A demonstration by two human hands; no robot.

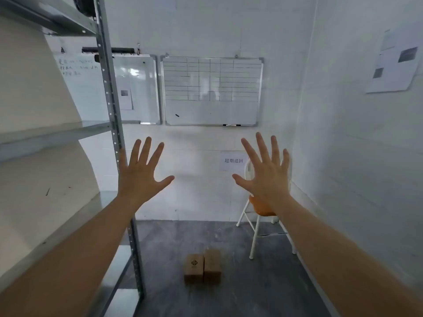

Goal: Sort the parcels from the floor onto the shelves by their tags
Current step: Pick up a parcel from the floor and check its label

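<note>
My single head-worn wide-angle camera looks forward and slightly down from standing height, facing the white wall's gridded whiteboard (214, 91) across the grey floor (251, 294).

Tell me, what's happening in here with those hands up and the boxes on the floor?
A person is holding both bare hands up, fingers spread, gripping nothing: the left hand near the metal shelf post, the right hand in front of a folding chair. Two small cardboard boxes sit side by side on the grey floor, untouched. The shelves in view on the left look bare, so the sorting does not seem to have begun.
</note>
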